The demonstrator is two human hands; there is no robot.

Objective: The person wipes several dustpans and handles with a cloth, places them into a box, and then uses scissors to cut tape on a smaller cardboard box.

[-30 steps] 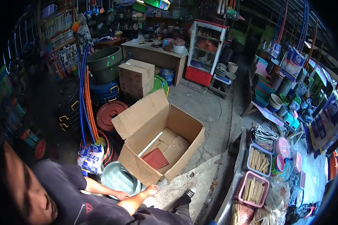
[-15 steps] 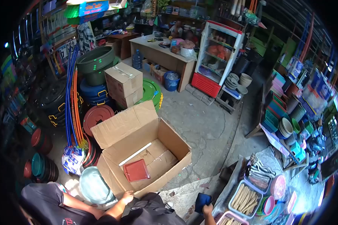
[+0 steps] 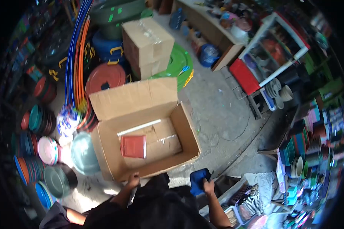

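my brown cardboard box (image 3: 137, 119) stands open at twelve o'clock, flap raised; i hold a dark-blue item (image 3: 197, 182) at one o'clock.

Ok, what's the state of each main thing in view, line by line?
Large cardboard box: open, far flap raised
Left hand: at that box's near rim, grip unclear
Right hand: closed around the blue item
Blue item: held, outside the box
Red item: lying inside the box
White strip: lying inside, along far wall
Top carton: taped shut, stacked on another
Display cabinet: upright, door state unclear
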